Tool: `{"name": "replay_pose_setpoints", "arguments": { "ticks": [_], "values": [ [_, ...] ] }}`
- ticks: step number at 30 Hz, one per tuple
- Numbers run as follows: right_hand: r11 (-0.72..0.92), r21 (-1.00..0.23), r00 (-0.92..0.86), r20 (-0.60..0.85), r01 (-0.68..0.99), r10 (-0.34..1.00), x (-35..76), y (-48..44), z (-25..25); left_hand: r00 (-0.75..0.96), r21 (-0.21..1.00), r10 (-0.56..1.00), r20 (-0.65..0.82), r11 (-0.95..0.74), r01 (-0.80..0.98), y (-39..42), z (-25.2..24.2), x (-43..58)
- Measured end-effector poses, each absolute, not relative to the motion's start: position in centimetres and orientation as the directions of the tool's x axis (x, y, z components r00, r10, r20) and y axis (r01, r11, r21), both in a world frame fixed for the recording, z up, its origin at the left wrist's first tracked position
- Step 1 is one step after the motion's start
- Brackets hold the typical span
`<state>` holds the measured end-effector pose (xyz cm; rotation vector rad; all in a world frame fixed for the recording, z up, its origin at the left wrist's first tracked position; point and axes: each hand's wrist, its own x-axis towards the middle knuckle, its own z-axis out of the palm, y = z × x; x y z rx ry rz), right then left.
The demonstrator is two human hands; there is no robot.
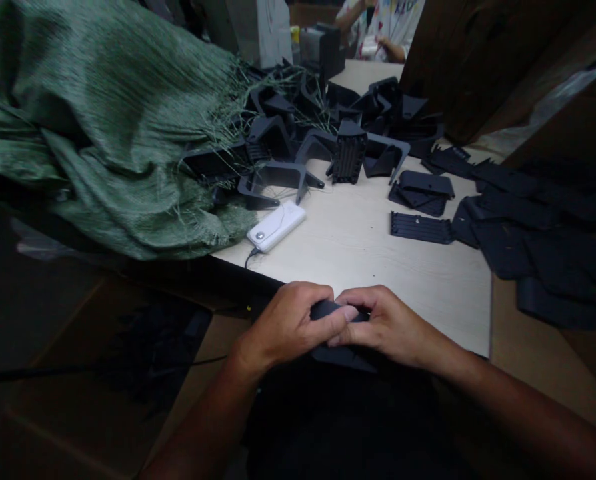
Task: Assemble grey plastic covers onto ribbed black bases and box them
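Both of my hands meet at the near edge of the pale table, closed around one black plastic part (349, 358). My left hand (298, 320) grips its left side, thumb lying across the top. From the right, my right hand (383, 323) wraps the same part, its thumb beside the left one. Fingers cover most of the part, so its full shape is hidden. Farther up the table lie a white power bank (278, 225) with a dark cable and a ribbed black plate (421, 227).
A green woven sack (128, 120) spills black U-shaped brackets (278, 175) across the table (343, 240). Flat black plates (543, 227) are heaped at the right. At lower left, a cardboard box (73, 373) holds dark parts. Another person's hand (392, 49) shows at the back.
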<state>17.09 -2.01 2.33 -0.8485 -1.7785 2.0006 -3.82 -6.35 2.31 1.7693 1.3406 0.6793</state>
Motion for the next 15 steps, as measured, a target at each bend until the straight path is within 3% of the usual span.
{"name": "replay_pose_setpoints", "arguments": {
  "ticks": [3, 6, 9, 15],
  "values": [
    [0.102, -0.966, -0.740, -0.113, 0.239, 0.663, 17.2, -1.3, 3.0, 0.300, 0.914, 0.951, -0.072, -0.057, 0.402, -5.9, 2.1, -3.9],
    [0.265, -0.915, -0.696, -0.023, 0.303, 0.717, 17.9, -0.7, 2.9, 0.157, 0.987, 0.985, -0.066, 0.042, 0.152, -5.6, 1.0, -4.1],
    [0.179, -0.956, -0.617, -0.004, 0.234, 0.787, 18.5, -0.6, 2.2, 0.021, 0.990, 0.993, -0.120, 0.121, -0.070, -5.8, 0.1, -3.6],
    [0.062, -0.990, -0.476, -0.007, 0.128, 0.879, 18.0, -0.4, 1.8, -0.047, 0.914, 0.968, -0.247, 0.216, -0.344, -6.0, 0.4, -2.0]
  ]
}}
